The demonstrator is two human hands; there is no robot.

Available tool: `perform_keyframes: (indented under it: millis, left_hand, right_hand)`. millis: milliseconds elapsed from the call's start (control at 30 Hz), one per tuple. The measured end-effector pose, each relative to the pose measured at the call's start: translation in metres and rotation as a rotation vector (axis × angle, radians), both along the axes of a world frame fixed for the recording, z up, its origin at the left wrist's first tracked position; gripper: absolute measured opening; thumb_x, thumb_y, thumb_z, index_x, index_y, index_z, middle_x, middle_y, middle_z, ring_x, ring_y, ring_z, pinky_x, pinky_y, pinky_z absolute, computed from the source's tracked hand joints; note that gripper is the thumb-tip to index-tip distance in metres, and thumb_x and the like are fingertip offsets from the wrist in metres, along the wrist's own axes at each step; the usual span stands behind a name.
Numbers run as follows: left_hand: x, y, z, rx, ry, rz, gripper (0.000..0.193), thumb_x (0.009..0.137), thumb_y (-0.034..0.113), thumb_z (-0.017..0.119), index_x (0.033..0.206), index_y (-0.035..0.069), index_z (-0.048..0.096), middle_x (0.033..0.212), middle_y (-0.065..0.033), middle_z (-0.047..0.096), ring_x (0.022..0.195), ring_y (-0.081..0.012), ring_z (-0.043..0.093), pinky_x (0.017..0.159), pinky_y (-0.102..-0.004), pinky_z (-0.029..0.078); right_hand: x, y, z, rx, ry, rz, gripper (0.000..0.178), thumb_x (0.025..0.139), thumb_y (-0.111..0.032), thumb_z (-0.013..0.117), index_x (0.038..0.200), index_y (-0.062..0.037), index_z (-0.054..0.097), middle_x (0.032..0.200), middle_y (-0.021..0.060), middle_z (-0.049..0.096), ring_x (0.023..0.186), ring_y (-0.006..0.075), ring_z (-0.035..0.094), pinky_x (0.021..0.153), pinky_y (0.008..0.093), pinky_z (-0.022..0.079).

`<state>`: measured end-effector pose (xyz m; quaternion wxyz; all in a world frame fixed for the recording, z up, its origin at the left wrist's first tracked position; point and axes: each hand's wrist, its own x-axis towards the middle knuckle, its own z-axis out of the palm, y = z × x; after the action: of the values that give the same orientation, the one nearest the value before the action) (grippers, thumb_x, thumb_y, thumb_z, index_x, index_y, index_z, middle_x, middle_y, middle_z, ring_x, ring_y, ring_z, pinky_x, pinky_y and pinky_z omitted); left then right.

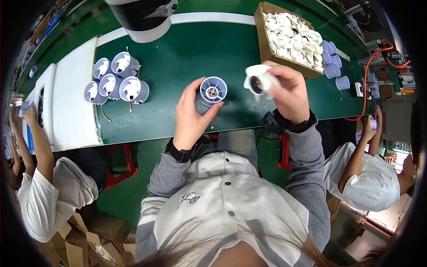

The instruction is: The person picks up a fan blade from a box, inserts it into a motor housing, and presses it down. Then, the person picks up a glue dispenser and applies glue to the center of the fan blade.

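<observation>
My left hand [191,111] is wrapped round a pale purple fan housing [213,91], a short cylinder whose open top shows spokes and a round motor hub. A thin wire comes out below it onto the green table. To the right, my right hand [289,91] grips a white fan impeller [261,81] in the air, its dark round centre showing. Motion blurs the impeller and my fingertips a little. On the left, several purple fan housings [119,84] stand in a group with white blades inside and wires trailing.
A cardboard box [263,42] heaped with white impellers [293,38] stands at the far right. Beyond it are more purple housings [332,70] and a red air hose [365,84]. A black-and-white cylinder [142,20] hangs over the far edge. Co-workers sit on both sides.
</observation>
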<state>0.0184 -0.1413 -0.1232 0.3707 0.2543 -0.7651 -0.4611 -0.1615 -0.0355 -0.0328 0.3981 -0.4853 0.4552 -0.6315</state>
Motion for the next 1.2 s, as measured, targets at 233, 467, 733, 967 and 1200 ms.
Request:
perform_keyframes:
  millis: [233, 467, 733, 967, 1200]
  left_hand:
    - [-0.002, -0.001, 0.004, -0.05, 0.023, -0.009, 0.055, 0.068, 0.01, 0.077, 0.115, 0.001, 0.051, 0.106, -0.0166, 0.058, 0.095, -0.0329, 0.059, 0.079, -0.0367, 0.049]
    - [0.0, -0.002, -0.001, -0.07, 0.031, 0.011, 0.054, 0.067, 0.009, 0.077, 0.114, -0.001, 0.051, 0.105, -0.0162, 0.058, 0.094, -0.0319, 0.06, 0.079, -0.036, 0.049]
    - [-0.001, 0.0, 0.0, -0.077, 0.065, -0.016, 0.056, 0.065, 0.01, 0.078, 0.113, -0.002, 0.051, 0.104, -0.017, 0.055, 0.092, -0.034, 0.057, 0.077, -0.0378, 0.048]
    - [0.007, 0.001, 0.009, -0.327, -0.105, 0.158, 0.053, 0.064, 0.015, 0.077, 0.108, -0.002, 0.054, 0.103, -0.0149, 0.051, 0.096, -0.0331, 0.05, 0.08, -0.0419, 0.042]
    - [0.012, -0.052, 0.067, -0.884, -0.806, 0.31, 0.043, 0.066, 0.03, 0.073, 0.092, -0.002, 0.061, 0.097, -0.0117, 0.049, 0.094, -0.029, 0.046, 0.076, -0.0423, 0.036]
  right_hand:
    - [0.014, -0.04, -0.001, 0.032, 0.942, -0.003, 0.02, 0.071, -0.009, 0.069, 0.087, 0.0016, 0.064, 0.08, 0.0097, 0.059, 0.076, 0.0242, 0.057, 0.068, 0.0357, 0.046]
    - [0.02, -0.06, -0.001, 0.077, 1.271, 0.163, 0.018, 0.067, -0.008, 0.07, 0.081, 0.0007, 0.063, 0.078, 0.0115, 0.058, 0.077, 0.0287, 0.057, 0.068, 0.0367, 0.047]
    - [0.028, -0.054, -0.009, 0.106, 1.548, 0.154, 0.015, 0.07, -0.009, 0.07, 0.08, -0.0008, 0.063, 0.081, 0.0086, 0.059, 0.079, 0.0265, 0.056, 0.068, 0.0373, 0.046]
    - [0.035, -0.041, -0.013, -0.164, 1.359, -0.051, 0.023, 0.073, -0.009, 0.07, 0.095, -0.0032, 0.065, 0.092, 0.0095, 0.053, 0.081, 0.0242, 0.053, 0.066, 0.035, 0.045]
    - [0.04, 0.056, -0.04, -0.017, 0.976, -0.151, 0.029, 0.076, 0.001, 0.065, 0.104, -0.0041, 0.065, 0.092, 0.0097, 0.052, 0.075, 0.021, 0.053, 0.065, 0.0294, 0.045]
